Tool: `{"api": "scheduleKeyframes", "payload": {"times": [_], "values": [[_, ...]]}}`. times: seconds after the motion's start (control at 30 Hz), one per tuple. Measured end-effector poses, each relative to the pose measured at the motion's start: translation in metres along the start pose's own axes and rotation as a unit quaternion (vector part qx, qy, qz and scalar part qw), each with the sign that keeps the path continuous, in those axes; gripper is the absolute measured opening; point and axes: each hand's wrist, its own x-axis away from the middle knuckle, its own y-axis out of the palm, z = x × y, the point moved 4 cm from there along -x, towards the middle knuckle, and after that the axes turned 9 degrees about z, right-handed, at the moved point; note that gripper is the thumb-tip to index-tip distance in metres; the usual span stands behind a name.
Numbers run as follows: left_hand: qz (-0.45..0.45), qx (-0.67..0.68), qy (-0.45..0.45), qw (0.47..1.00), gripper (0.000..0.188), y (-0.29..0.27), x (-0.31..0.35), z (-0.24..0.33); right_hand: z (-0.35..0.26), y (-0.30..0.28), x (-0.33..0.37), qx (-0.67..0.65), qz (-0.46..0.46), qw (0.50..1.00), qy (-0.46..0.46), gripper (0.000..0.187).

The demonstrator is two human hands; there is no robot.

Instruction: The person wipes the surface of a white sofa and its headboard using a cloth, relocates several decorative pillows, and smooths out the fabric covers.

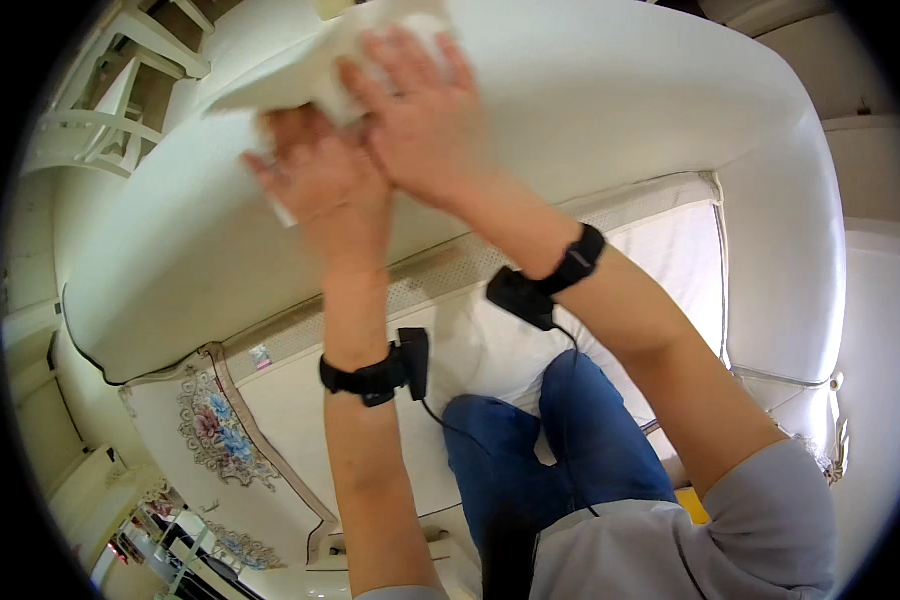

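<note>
A pale cream cloth [305, 70] lies over the top of the light sofa backrest [590, 90]. My right hand [420, 125] rests on the cloth with its fingers spread and stretched out. Beside it, and partly crossed by its wrist, is my left hand [330, 185], at the cloth's lower edge. Motion smears the left hand, and its fingertips lie in shadow, so their grip is unclear. A small white edge [286, 214] shows just below the left hand; what it belongs to cannot be made out.
Black wrist straps with small boxes and cables sit on both forearms. I kneel on the white sofa seat [300, 400] in blue jeans [510, 450]. A flower-patterned panel [215, 430] is at left, white chairs [120, 110] stand beyond the backrest, and a small packet [260, 356] lies by the seat's back edge.
</note>
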Motion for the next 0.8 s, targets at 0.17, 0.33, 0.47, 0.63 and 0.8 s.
{"api": "scheduleKeyframes", "payload": {"times": [0.17, 0.33, 0.47, 0.63, 0.8], "values": [[-0.051, 0.124, 0.029, 0.991, 0.055, 0.004, -0.001, 0.059, 0.057, -0.045, 0.025, 0.112, -0.01, 0.994, 0.015, 0.05], [-0.028, 0.079, 0.045, 0.995, 0.057, 0.016, 0.038, 0.045, 0.062, -0.032, 0.054, 0.102, 0.024, 0.994, 0.022, 0.052], [-0.085, 0.102, 0.076, 0.988, 0.053, 0.033, 0.094, 0.05, 0.061, -0.024, 0.081, 0.038, 0.054, 0.996, 0.058, 0.052], [-0.237, 0.123, 0.073, 0.961, 0.048, 0.062, 0.162, 0.071, 0.087, -0.018, 0.165, 0.042, -0.025, 0.998, 0.048, 0.051], [-0.274, 0.145, 0.183, 0.933, 0.045, 0.079, 0.234, 0.079, 0.117, -0.017, 0.251, 0.039, -0.19, 0.967, 0.167, 0.047]]}}
